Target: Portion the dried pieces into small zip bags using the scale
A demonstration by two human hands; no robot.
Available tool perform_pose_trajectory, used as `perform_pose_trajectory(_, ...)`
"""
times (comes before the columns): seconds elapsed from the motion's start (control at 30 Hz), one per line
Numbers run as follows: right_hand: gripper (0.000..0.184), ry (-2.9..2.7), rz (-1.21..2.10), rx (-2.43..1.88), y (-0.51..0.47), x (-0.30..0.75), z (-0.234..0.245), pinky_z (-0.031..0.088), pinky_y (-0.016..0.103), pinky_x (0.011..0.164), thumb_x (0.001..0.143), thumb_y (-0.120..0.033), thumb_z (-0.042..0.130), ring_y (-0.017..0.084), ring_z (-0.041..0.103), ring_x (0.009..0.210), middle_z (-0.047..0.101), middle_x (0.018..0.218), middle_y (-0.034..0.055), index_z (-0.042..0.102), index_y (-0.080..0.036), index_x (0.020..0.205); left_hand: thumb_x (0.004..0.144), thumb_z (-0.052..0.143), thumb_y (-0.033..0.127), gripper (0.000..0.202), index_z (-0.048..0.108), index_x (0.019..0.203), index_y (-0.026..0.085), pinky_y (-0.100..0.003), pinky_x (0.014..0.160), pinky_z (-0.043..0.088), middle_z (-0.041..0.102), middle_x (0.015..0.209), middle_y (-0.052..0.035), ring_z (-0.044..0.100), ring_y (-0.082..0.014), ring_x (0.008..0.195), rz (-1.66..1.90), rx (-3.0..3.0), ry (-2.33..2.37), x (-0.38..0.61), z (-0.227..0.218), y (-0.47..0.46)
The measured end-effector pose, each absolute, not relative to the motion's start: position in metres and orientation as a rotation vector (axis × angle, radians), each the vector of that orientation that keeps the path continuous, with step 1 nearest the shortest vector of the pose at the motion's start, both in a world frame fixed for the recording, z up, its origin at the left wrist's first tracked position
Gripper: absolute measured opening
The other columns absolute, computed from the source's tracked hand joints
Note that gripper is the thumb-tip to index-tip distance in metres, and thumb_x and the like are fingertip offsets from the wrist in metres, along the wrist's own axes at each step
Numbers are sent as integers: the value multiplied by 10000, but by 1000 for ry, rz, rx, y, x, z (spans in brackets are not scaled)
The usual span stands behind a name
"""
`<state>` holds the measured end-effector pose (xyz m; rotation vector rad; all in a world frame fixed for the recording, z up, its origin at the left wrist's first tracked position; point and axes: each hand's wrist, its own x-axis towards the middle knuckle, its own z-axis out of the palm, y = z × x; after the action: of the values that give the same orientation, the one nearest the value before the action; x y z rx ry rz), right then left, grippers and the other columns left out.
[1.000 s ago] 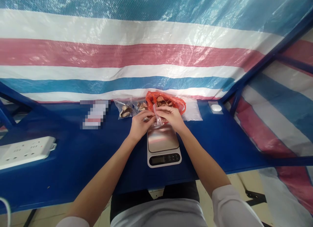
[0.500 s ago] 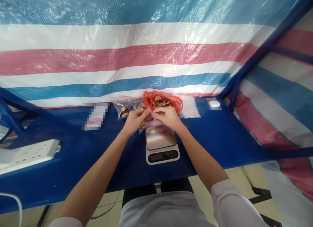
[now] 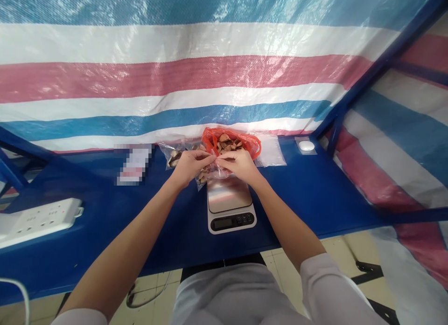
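Observation:
Both hands meet above the far edge of a small kitchen scale (image 3: 229, 204) on a blue table (image 3: 308, 194). My left hand (image 3: 189, 165) and my right hand (image 3: 236, 164) each pinch the top of a small clear plastic bag (image 3: 209, 173) holding brown dried pieces. The bag hangs between the fingers, just over the scale's steel plate. Right behind the hands sits an open red plastic bag (image 3: 231, 141) full of the same brown pieces.
Another small filled clear bag (image 3: 172, 156) lies left of the red one, and flat empty clear bags (image 3: 271, 152) lie to its right. A white round object (image 3: 306, 146) sits far right, a white power strip (image 3: 37, 216) far left. A striped tarp backs the table.
The hands stayed together on the small bag, fingers shifting along its top edge. The camera view drifted slightly, so everything sits a little higher and left.

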<state>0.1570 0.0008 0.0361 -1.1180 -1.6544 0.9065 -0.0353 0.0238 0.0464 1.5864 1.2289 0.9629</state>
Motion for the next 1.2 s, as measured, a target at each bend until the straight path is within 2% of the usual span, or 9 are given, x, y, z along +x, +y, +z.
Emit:
perform_pose_trajectory(0.23,142,-1681,913,-1146,-1,158,39,480,253,668,849,-253,699,144,654,678,749,709,5,806,-182,788,720,761,526,382,781,745,146,-268,643,439,716,750,-42,571,-149,671,877,1750,1196,-39,49,28)
perform_pose_trajectory(0.37,132,-1615,967,-1125,0,158,37,487,252,661,824,-256,707,147,651,684,750,727,11,796,-169,779,705,742,499,361,779,766,146,-276,667,465,729,768,-48,597,-162,687,848,1736,1205,-40,50,28)
perform_pose_trajectory(0.57,161,-1525,1070,-1114,2,156,33,489,256,618,797,-297,722,155,644,653,720,665,4,780,-169,718,690,707,454,315,767,741,149,-258,626,443,697,712,-26,576,-145,649,829,1748,1211,-39,52,25)
perform_pose_trajectory(0.83,134,-1545,953,-1110,4,152,25,504,271,667,788,-278,730,166,664,684,742,686,9,794,-176,728,642,704,411,285,755,735,147,-260,638,460,698,720,-26,583,-146,656,837,1702,1243,-39,52,21)
perform_pose_trajectory(1.0,128,-1530,881,-1138,5,151,21,517,278,671,797,-265,722,172,677,666,755,690,5,812,-184,755,661,692,390,250,742,722,153,-253,611,446,686,702,-14,570,-138,630,850,1749,1247,-40,50,23)
perform_pose_trajectory(1.2,113,-1536,745,-1205,4,149,18,541,293,745,815,-237,720,190,714,729,783,748,8,823,-205,781,654,681,353,201,719,676,156,-239,575,412,657,670,3,537,-122,605,873,1733,1268,-38,47,26)
